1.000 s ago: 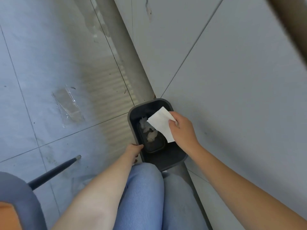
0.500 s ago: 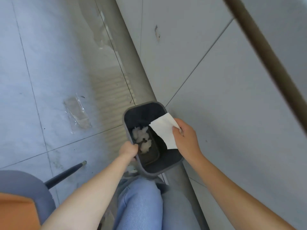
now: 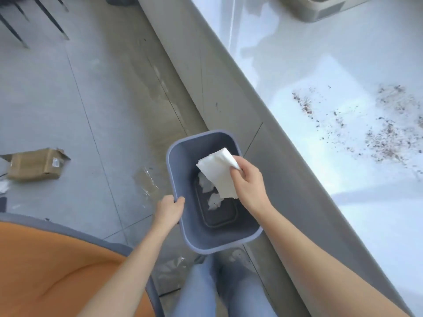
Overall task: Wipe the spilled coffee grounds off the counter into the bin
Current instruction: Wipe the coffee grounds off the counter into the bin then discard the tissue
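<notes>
Your left hand (image 3: 169, 210) grips the bin's (image 3: 180, 156) rim; your right hand (image 3: 248, 181) pinches a folded paper towel (image 3: 217, 172) above it.

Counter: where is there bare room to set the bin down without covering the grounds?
Bare counter lies nearer the person than the grounds, along the front edge, and again between the grounds and the beige unit at the far end. The grounds patch itself is crowded and spreads to the frame's right edge.

No writing is legible; the white label (image 3: 55, 161) on the cardboard box (image 3: 32, 165) is too blurred.
</notes>
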